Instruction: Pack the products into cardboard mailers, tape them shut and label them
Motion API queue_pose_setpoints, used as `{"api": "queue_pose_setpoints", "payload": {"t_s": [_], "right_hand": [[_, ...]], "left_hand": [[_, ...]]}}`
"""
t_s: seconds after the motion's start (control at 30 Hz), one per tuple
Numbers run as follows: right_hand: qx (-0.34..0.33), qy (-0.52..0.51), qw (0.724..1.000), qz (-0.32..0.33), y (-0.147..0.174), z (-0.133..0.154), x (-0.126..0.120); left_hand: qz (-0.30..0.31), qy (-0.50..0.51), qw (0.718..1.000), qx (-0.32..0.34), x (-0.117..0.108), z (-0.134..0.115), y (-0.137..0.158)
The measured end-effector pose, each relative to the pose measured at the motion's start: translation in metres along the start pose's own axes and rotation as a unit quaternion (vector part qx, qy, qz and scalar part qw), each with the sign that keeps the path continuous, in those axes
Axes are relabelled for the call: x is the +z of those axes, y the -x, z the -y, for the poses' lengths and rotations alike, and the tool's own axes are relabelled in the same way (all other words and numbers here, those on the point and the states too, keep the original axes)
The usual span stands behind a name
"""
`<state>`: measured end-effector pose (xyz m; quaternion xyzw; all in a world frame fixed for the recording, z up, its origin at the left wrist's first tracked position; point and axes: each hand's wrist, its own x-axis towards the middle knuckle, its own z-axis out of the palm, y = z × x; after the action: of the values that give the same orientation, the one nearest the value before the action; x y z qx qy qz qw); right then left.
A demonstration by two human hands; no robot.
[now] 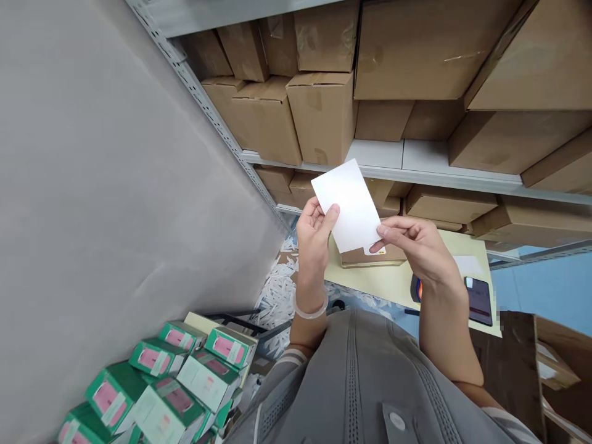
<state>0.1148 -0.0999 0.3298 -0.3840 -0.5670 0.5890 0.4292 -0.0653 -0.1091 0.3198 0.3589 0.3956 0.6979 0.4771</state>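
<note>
A blank white sheet (350,200), about the size of a label or card, is held up in front of me, tilted. My left hand (316,229) grips its left edge, thumb on the face and fingers behind. At the lower right corner, my right hand (411,240) pinches the sheet between thumb and fingers. Behind and below the sheet, a cardboard box (370,258) lies on a pale yellow table (351,277). A small white label with a yellow mark shows on the box, partly hidden by the sheet and my right fingers.
A phone (478,301) lies at the table's right. Shelves (481,176) hold many cardboard boxes. White paper strips (277,296) cover the floor at left. Green boxes (185,382) are piled at lower left, beside a grey wall (115,154). An open carton (518,364) stands at lower right.
</note>
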Motion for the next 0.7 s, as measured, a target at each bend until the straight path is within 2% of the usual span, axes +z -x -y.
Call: {"api": "queue_pose_setpoints", "payload": {"t_s": [0.2, 0.3, 0.5, 0.7], "right_hand": [[0.030, -0.085, 0.995, -0.044, -0.013, 0.006, 0.001], [0.026, -0.101, 0.992, -0.071, -0.017, 0.009, 0.002], [-0.017, -0.108, 0.987, -0.115, -0.019, 0.009, 0.001], [-0.031, -0.079, 0.992, -0.098, -0.018, 0.010, 0.001]], "left_hand": [[0.029, 0.050, 0.997, -0.056, 0.008, 0.000, -0.010], [0.045, 0.058, 0.995, -0.064, 0.008, -0.002, -0.009], [0.120, 0.023, 0.992, -0.036, 0.004, -0.013, 0.008], [0.154, -0.028, 0.988, 0.008, 0.008, -0.015, 0.023]]}}
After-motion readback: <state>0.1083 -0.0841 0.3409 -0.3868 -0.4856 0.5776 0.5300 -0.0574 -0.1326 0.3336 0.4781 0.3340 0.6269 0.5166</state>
